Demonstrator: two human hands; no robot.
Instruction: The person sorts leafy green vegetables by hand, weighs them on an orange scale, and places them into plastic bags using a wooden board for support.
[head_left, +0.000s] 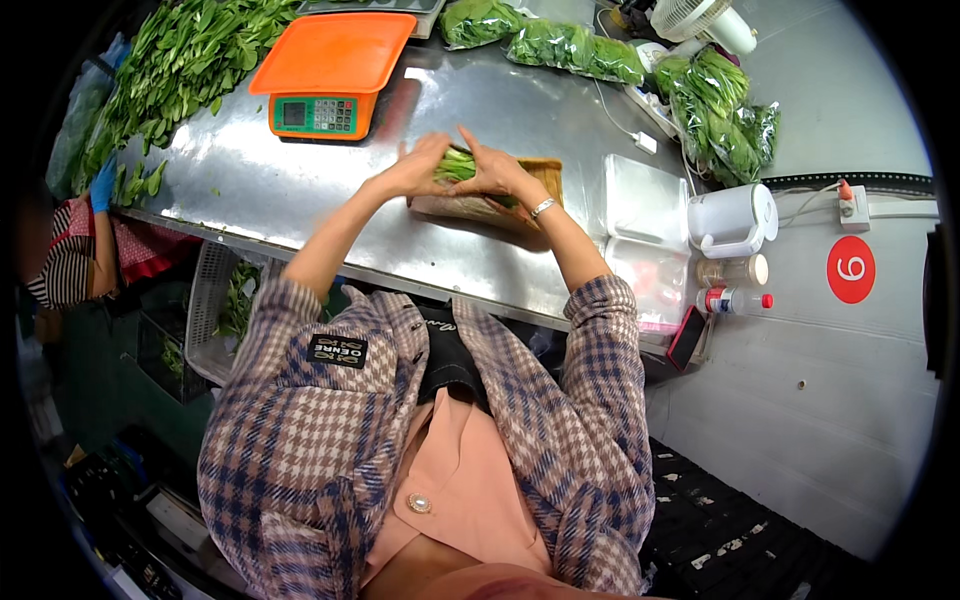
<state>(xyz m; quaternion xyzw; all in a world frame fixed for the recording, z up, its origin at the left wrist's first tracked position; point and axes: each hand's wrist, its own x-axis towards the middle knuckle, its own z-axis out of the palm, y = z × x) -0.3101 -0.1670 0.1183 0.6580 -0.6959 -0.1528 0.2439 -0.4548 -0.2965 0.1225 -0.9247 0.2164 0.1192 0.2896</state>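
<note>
A small bunch of leafy greens with pale stems sits between my two hands, above a steel worktable. My left hand, slightly blurred, holds the bunch from the left. From the other side my right hand grips it with thumb and forefinger spread around it. Directly beneath my hands is a box-like holder with a brown, wood-like end and a pale front side. My hands and wrist hide much of its inside.
An orange weighing scale stands ahead, beside heaped loose greens. Bagged greens line the back. Clear plastic bags, a white pitcher and a bottle are right. A co-worker's blue-gloved hand touches the left end.
</note>
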